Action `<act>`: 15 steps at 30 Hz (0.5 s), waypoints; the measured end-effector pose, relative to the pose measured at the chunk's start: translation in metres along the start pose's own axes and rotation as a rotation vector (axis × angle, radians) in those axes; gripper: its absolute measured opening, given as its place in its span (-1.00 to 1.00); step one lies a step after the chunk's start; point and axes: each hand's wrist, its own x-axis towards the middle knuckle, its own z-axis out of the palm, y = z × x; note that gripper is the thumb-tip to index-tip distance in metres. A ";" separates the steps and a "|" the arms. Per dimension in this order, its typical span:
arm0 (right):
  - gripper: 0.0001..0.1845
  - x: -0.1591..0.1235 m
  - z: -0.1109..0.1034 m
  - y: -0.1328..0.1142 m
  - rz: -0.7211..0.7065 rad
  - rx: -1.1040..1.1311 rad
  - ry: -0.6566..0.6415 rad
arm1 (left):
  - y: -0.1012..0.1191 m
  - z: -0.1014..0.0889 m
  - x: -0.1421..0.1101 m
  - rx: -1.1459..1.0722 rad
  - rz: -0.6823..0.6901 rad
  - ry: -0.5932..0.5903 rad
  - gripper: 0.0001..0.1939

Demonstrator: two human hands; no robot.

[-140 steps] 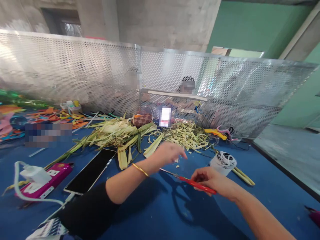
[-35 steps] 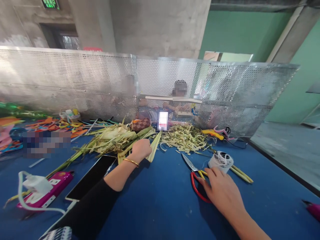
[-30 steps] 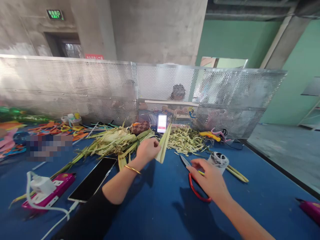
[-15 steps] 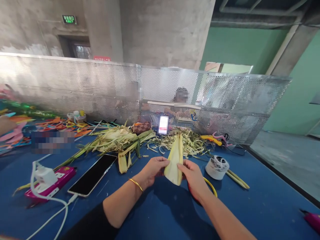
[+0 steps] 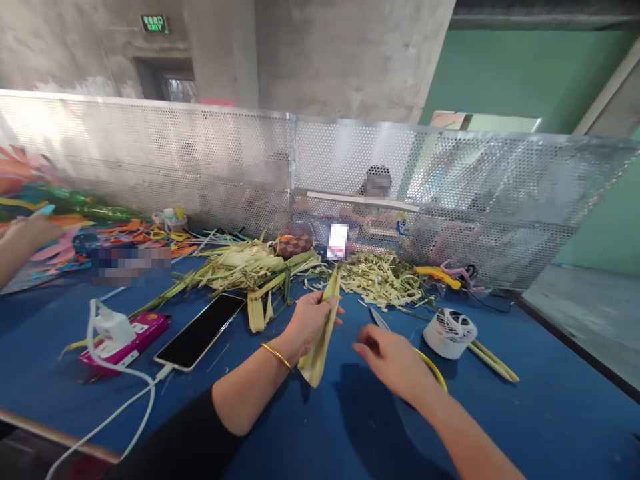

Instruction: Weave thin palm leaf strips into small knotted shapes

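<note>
My left hand (image 5: 306, 321) is closed around a long pale green-yellow leaf (image 5: 320, 350), holding it tilted above the blue table (image 5: 325, 427). My right hand (image 5: 395, 360) hovers a little to the right of the leaf, fingers loosely stretched toward it and holding nothing. Under that hand lie scissors; their blade (image 5: 379, 319) pokes out above it and a yellow handle loop (image 5: 436, 372) shows to its right. A white round spool-like object (image 5: 450, 332) stands just right of the scissors.
A leaf pile (image 5: 245, 267) and a heap of cut strips (image 5: 385, 280) lie behind my hands. A phone (image 5: 200, 330) and a pink power strip (image 5: 125, 337) are at left. A perforated metal screen (image 5: 200, 167) has a person (image 5: 377, 183) behind it. Another person's hand (image 5: 25, 233) is at far left.
My right hand laid the scissors down, briefly touched the leaf, then let go and drew back right. My left hand picked the leaf from the pile and brought it nearer.
</note>
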 end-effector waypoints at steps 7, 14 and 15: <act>-0.52 -0.013 -0.023 0.047 0.280 -0.579 -0.108 | 0.005 -0.020 0.014 0.498 0.168 0.018 -0.88; -0.46 0.001 -0.013 0.048 0.267 -0.353 -0.046 | 0.006 -0.032 0.020 0.675 0.216 0.020 -0.81; -0.46 0.003 -0.011 0.048 0.259 -0.236 -0.024 | 0.006 -0.033 0.021 0.681 0.211 0.022 -0.78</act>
